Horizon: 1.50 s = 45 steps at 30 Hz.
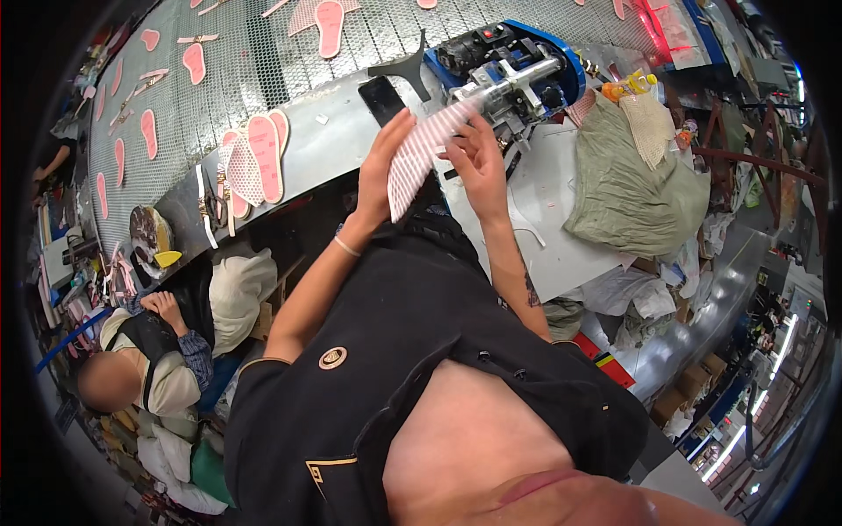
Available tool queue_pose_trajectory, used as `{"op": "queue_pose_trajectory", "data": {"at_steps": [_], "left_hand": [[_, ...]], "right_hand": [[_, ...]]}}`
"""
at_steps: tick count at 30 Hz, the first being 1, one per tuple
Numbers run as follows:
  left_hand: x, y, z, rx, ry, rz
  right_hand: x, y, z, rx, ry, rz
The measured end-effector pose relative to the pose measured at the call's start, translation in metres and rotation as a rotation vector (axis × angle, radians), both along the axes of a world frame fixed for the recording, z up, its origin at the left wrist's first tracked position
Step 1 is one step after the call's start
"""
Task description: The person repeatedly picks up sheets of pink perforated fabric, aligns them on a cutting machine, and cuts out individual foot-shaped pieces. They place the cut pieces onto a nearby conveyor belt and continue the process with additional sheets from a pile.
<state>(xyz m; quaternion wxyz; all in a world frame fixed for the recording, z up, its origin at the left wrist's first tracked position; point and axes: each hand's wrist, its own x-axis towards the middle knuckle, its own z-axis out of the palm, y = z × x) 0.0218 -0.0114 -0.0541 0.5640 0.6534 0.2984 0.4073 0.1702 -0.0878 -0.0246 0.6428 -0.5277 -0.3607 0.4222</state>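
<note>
White mesh insole piece (419, 156) between both hands, left hand (382, 167), right hand (478, 162)

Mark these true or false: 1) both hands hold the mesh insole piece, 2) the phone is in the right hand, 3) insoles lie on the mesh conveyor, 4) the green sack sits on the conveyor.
1) True: the left hand and right hand both grip the pale mesh insole piece.
2) False: the dark phone lies on the metal ledge, in neither hand.
3) True: pink insoles lie on the mesh conveyor.
4) False: the green sack sits on the white table, right of the machine.
</note>
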Motion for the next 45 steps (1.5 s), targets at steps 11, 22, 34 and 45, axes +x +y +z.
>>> {"op": "queue_pose_trajectory", "data": {"at_steps": [11,22,34,45], "left_hand": [[-0.053,-0.004,0.051,0.180,0.018,-0.027],[-0.107,0.046,0.058,0.232,-0.046,0.054],[-0.145,0.100,0.047,0.263,0.285,0.094],[-0.161,0.200,0.043,0.036,0.359,0.091]], "right_hand": [[-0.020,-0.009,0.020,0.123,0.024,0.157],[-0.071,0.038,0.019,0.153,-0.096,0.075],[-0.150,0.118,-0.016,-0.088,0.172,0.040],[-0.131,0.250,-0.062,-0.036,1.351,-0.043]]}}
